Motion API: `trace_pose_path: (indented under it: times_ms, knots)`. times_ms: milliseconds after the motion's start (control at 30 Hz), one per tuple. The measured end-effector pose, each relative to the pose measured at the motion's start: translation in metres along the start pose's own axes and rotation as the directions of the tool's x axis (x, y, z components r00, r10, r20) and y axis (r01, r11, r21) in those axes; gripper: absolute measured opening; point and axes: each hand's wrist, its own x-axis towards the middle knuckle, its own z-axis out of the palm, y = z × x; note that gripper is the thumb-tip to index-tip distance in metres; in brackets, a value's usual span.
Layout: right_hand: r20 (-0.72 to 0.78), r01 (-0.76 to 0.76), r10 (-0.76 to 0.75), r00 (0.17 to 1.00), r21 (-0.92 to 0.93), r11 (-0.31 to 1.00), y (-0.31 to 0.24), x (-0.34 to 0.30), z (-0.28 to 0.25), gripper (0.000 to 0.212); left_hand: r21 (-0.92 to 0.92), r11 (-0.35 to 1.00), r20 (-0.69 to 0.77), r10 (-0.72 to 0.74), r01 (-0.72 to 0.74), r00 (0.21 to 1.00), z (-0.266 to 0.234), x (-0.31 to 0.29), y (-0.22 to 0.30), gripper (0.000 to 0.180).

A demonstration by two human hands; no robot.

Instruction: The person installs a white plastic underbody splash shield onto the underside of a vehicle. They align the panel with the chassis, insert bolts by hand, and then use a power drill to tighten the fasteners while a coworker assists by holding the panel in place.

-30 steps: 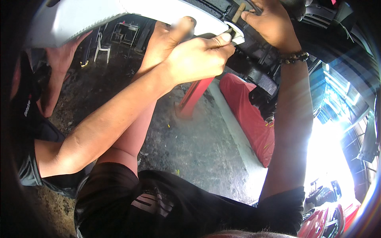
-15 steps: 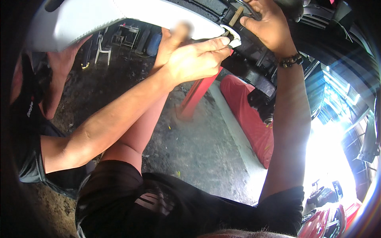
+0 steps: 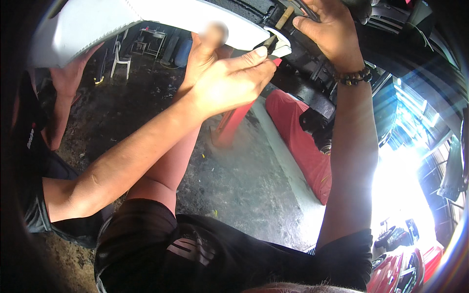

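A long white car body panel (image 3: 195, 17) with a toothed lower edge spans the top. My left hand (image 3: 199, 63) grips its lower edge, partly covered by a co-worker's forearm; a round blur hides its thumb area. The co-worker's right hand (image 3: 234, 83) holds near the panel's white end piece (image 3: 281, 45), beside a small dark part. Farther left, the co-worker's other hand (image 3: 68, 80) supports the panel from below. My right hand (image 3: 332, 36), wrist in a beaded bracelet, is closed around a black curved bar (image 3: 309, 10) by a tan rod (image 3: 285, 18).
Dark vehicle underparts (image 3: 308, 58) hang overhead. Below stand a red post (image 3: 232, 124) and a long red-covered object (image 3: 298, 141). Farther off are a white chair (image 3: 121, 61), a blue drum (image 3: 183, 52) and a red vehicle (image 3: 398, 273) by the bright opening.
The whole view has shifted slightly, so most things sit farther left. The co-worker's right thumb has drawn back a little from the panel's end piece. My hands keep their holds.
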Motion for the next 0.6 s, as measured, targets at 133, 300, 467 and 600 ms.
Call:
trace_pose_path:
  times_ms: [133,300,467,600]
  knots:
    - [0.022,-0.058,0.057,0.998,0.098,0.993,-0.001,-0.002,-0.006,0.045,-0.608,0.771,-0.017,-0.249,0.188,0.968,0.005,-0.006,0.008,0.067]
    - [-0.081,-0.272,0.286,0.955,0.154,0.95,-0.022,0.0,-0.003,0.027,-0.852,0.46,0.119,-0.293,0.249,0.949,0.0,-0.006,0.016,0.047]
    - [-0.13,-0.146,0.177,0.976,0.219,0.965,-0.002,-0.002,-0.002,0.051,-0.325,0.925,0.149,-0.156,0.197,0.976,-0.005,-0.001,0.01,0.063]
    - [-0.123,-0.107,0.127,0.984,0.16,0.981,0.0,-0.001,-0.004,0.055,-0.123,0.978,0.137,-0.152,0.169,0.979,-0.007,-0.002,0.007,0.076]
